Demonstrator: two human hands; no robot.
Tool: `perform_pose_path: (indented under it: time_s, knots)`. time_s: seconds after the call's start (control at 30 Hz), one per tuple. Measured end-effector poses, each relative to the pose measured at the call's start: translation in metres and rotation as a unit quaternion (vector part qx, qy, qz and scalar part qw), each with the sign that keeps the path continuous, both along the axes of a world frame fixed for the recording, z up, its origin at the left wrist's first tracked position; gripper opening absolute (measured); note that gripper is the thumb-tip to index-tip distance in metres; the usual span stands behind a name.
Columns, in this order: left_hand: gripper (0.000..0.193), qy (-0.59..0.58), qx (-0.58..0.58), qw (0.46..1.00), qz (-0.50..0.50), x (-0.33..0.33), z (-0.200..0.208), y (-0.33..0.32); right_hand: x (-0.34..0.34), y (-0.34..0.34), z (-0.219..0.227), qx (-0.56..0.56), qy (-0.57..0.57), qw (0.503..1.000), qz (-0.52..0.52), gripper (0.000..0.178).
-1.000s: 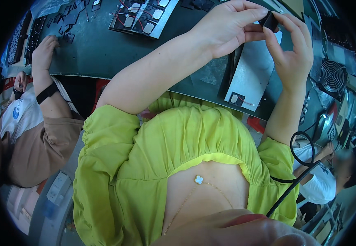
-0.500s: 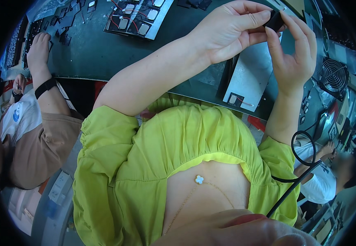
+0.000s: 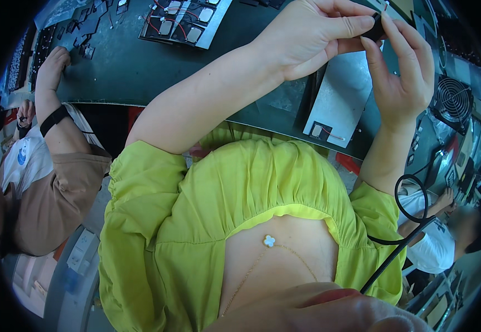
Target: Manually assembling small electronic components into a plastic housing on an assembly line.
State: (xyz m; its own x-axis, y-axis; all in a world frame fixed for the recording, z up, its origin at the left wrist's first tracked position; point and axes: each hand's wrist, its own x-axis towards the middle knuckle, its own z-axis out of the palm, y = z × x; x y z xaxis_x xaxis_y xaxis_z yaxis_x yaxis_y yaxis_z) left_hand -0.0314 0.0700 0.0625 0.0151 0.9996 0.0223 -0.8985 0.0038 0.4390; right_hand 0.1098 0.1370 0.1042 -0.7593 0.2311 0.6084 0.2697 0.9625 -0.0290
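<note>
Near the top of the view, over the bench, both hands come together around a small black block-like part (image 3: pixel 371 30). My left hand (image 3: pixel 329 36) pinches it between thumb and fingers from the left. On its other side, the fingertips of my right hand (image 3: pixel 404 74) grip the same part. A tiny pale and reddish tip, perhaps a wire end, pokes up above it. Beneath my hands lies a bare metal plate (image 3: pixel 342 102). At the plate's near end sits a small silver-faced black module (image 3: pixel 318 131) with a red wire.
Further left, a plate (image 3: pixel 210 36) carries several similar wired modules. Small black pieces (image 3: pixel 88 25) lie scattered at the far left, close to a co-worker's hand (image 3: pixel 54 69). A round black fan (image 3: pixel 451 99) stands on the right. A black cable (image 3: pixel 398 249) loops beside my right arm.
The two hands and the black part have shifted slightly right, and the part has turned a little. The small tip above it now shows. The co-worker's hand has moved slightly.
</note>
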Motion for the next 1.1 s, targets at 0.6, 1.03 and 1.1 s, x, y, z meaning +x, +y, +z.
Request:
perform_pose_path:
  time_s: [0.6, 1.03, 1.1]
  knots:
    - [0.020, 0.094, -0.009, 0.994, 0.058, 0.004, -0.002, 0.001, -0.016, -0.017, 0.005, 0.023, 0.107, 0.994, -0.005, 0.032]
    - [0.014, 0.214, 0.050, 0.960, 0.174, 0.002, -0.017, 0.004, -0.014, -0.012, -0.018, -0.042, 0.191, 0.981, -0.006, 0.026]
    - [0.013, 0.210, 0.119, 0.949, 0.201, -0.001, -0.024, 0.004, -0.014, -0.010, -0.024, -0.128, 0.273, 0.953, 0.037, 0.026]
